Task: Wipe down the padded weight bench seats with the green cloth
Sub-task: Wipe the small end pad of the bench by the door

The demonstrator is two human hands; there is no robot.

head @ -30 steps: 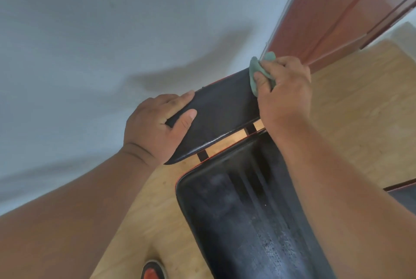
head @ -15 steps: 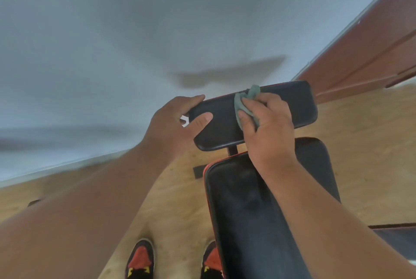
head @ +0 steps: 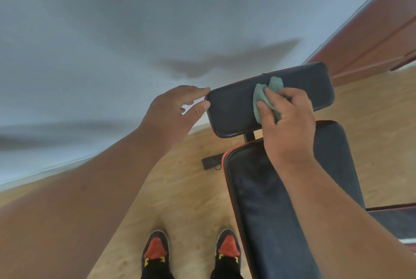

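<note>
Head view, only one: right hand [head: 290,121] has its grip closed round the bunched green cloth [head: 265,96], pressing it onto the small head pad [head: 234,110], about mid-pad. Left hand [head: 177,110] sits at the pad's left end, fingers straight, thumb and fingertips touching the edge, grip open, nothing held; looks like it is bracing the pad. Main back pad [head: 258,200] runs below, black with red trim, streaky sheen on top, partly under the right forearm. Wood floor [head: 180,188] beneath, two red and black shoes [head: 155,249] near bottom, pale wall [head: 135,31] behind, reddish door [head: 382,31] top right. Step in hand, judged: wiping the head pad. To do it well: keep the cloth flat under the fingers rather than balled up, so more fabric meets the vinyl; stroke end to end along the pad with overlap, and go round the rounded edges and corners. Left hand should steady the pad so it does not wobble on its post [head: 249,137]. Risk: left end under the bracing fingers goes unwiped.
</note>
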